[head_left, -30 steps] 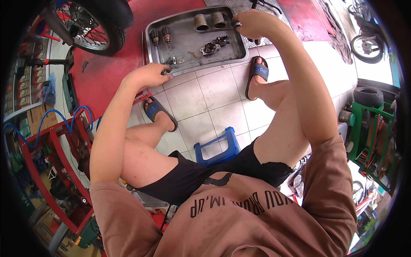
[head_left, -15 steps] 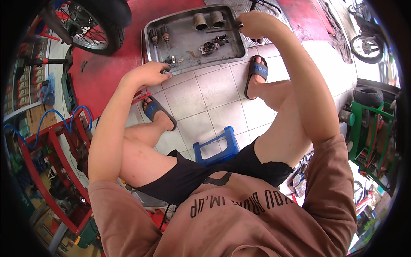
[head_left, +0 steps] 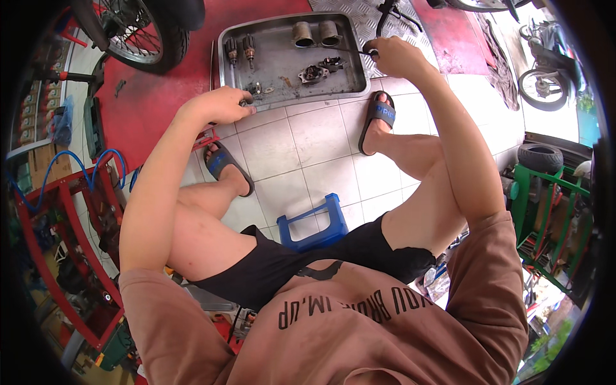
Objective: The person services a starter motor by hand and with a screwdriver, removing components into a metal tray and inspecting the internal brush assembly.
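Note:
A shallow metal tray (head_left: 282, 96) lies in front of me with motor parts in it. My right hand (head_left: 396, 56) is over its right rim, fingers closed on a thin dark rod (head_left: 343, 50) whose far end points left, toward two metal sleeves (head_left: 303, 33). At the near left corner, my left hand (head_left: 226, 106) has its fingers curled around something small and partly hidden by the rim. Two rotors (head_left: 249, 51) lie at the tray's left side. Right of the middle is a dark round end piece (head_left: 313, 75); small metal bits (head_left: 260, 89) sit near my left fingers.
A motorcycle wheel (head_left: 151, 45) stands at far left beside a red mat (head_left: 138, 122). Between my legs is a blue plastic stool (head_left: 314, 231). A red rack (head_left: 74, 250) stands left, a green rack (head_left: 552, 212) right. White floor tiles (head_left: 276, 138) lie under my feet.
My right hand has shifted slightly right and down with the rod, whose end now sits nearer the sleeves. My left hand stays by the near left corner. The whole view has turned a little.

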`<action>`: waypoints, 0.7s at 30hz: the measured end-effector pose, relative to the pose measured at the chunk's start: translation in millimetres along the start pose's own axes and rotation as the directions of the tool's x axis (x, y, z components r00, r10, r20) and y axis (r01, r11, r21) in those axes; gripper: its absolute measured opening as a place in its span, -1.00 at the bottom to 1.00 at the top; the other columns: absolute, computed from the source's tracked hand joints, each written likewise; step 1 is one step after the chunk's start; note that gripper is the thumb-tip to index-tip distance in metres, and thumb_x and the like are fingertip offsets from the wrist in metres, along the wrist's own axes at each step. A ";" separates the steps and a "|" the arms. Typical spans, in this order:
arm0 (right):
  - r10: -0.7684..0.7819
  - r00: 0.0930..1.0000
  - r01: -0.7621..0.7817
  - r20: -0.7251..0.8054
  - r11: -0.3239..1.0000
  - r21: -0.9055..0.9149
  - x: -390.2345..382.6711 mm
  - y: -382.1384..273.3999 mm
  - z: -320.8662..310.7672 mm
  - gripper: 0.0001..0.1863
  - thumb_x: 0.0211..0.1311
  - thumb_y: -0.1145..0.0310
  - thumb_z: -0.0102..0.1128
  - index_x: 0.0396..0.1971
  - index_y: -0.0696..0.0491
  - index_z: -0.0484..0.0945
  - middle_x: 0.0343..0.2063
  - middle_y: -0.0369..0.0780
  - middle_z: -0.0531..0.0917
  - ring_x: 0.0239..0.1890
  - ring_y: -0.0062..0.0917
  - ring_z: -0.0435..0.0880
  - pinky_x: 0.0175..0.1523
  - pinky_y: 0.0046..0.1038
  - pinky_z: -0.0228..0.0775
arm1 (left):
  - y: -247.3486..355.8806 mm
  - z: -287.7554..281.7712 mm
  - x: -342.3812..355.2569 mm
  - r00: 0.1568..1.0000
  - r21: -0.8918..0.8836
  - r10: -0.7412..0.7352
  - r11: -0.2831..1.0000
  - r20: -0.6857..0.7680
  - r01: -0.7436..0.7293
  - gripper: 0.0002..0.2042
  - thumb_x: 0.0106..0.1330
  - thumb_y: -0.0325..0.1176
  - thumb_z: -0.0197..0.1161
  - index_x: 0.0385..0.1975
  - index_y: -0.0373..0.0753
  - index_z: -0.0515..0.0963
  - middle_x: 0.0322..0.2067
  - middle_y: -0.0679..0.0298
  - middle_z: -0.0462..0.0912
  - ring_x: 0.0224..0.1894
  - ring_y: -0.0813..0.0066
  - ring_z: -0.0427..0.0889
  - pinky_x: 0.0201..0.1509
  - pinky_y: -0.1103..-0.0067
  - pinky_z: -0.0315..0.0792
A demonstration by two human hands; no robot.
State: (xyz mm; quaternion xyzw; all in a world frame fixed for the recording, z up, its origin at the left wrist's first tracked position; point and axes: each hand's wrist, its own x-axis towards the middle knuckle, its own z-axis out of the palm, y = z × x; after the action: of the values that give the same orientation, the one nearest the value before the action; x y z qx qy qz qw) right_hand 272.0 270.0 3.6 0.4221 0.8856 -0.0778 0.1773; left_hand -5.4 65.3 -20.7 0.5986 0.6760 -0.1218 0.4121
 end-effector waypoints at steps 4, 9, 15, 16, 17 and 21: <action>-0.045 0.999 0.045 0.005 0.999 -0.020 3.5 4.8 16.9 -0.63 0.20 0.32 0.10 0.04 -0.21 0.58 -0.17 -0.15 0.69 -0.09 -0.23 0.66 -0.01 -0.20 0.52 | 3.9 -2.8 -2.3 1.000 -0.012 0.001 1.000 0.007 -0.001 -0.54 0.35 -0.09 0.09 0.14 -0.25 0.46 0.00 -0.13 0.57 0.09 -0.01 0.54 0.19 0.35 0.39; -0.024 0.996 0.024 0.082 1.000 -0.001 2.8 -6.3 11.1 -0.49 0.07 0.41 0.03 0.10 -0.15 0.53 -0.05 -0.17 0.65 0.00 -0.26 0.65 0.01 -0.21 0.52 | 1.6 -1.8 -3.5 1.000 -0.008 0.008 1.000 -0.004 -0.008 -0.55 0.35 -0.10 0.10 0.13 -0.25 0.46 0.00 -0.13 0.56 0.08 -0.02 0.54 0.19 0.34 0.39; -0.029 0.999 0.028 0.041 0.999 0.016 3.6 -7.7 15.8 -0.49 0.07 0.41 0.04 0.10 -0.15 0.53 -0.10 -0.14 0.67 -0.03 -0.27 0.66 -0.02 -0.21 0.53 | 0.7 -0.9 -0.4 1.000 0.003 0.017 1.000 -0.010 -0.017 -0.54 0.35 -0.09 0.10 0.13 -0.27 0.46 0.00 -0.13 0.57 0.08 -0.02 0.54 0.18 0.34 0.39; -0.031 0.998 0.031 0.048 1.000 -0.003 1.2 -10.5 14.2 -0.50 0.07 0.41 0.04 0.09 -0.14 0.53 -0.11 -0.14 0.67 -0.03 -0.26 0.66 -0.03 -0.21 0.54 | -0.1 -0.6 -0.4 1.000 0.002 0.018 1.000 -0.010 -0.018 -0.54 0.35 -0.09 0.10 0.13 -0.27 0.46 0.00 -0.13 0.57 0.08 -0.02 0.54 0.18 0.34 0.39; -0.033 0.998 0.035 0.055 0.999 -0.022 -0.2 -13.1 13.2 -0.51 0.07 0.41 0.04 0.09 -0.13 0.53 -0.13 -0.14 0.68 -0.04 -0.26 0.67 -0.03 -0.22 0.54 | -0.2 -0.7 -0.9 1.000 -0.002 0.010 1.000 -0.005 -0.010 -0.53 0.35 -0.09 0.10 0.13 -0.27 0.46 0.00 -0.13 0.57 0.08 -0.02 0.54 0.18 0.34 0.39; -0.050 0.997 0.052 0.064 0.998 -0.030 -2.2 -14.2 13.9 -0.53 0.07 0.41 0.05 0.05 -0.08 0.54 -0.15 -0.15 0.68 -0.06 -0.25 0.67 -0.05 -0.22 0.54 | 6.2 -2.8 -0.9 1.000 -0.008 -0.002 1.000 0.007 0.002 -0.52 0.35 -0.08 0.10 0.14 -0.27 0.45 0.00 -0.13 0.57 0.08 -0.02 0.54 0.18 0.34 0.39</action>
State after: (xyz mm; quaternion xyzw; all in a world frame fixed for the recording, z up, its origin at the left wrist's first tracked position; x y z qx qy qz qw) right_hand 265.7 255.4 -8.5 0.3938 0.8912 -0.0818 0.2099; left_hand -1.0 68.1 -16.3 0.5960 0.6756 -0.1216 0.4165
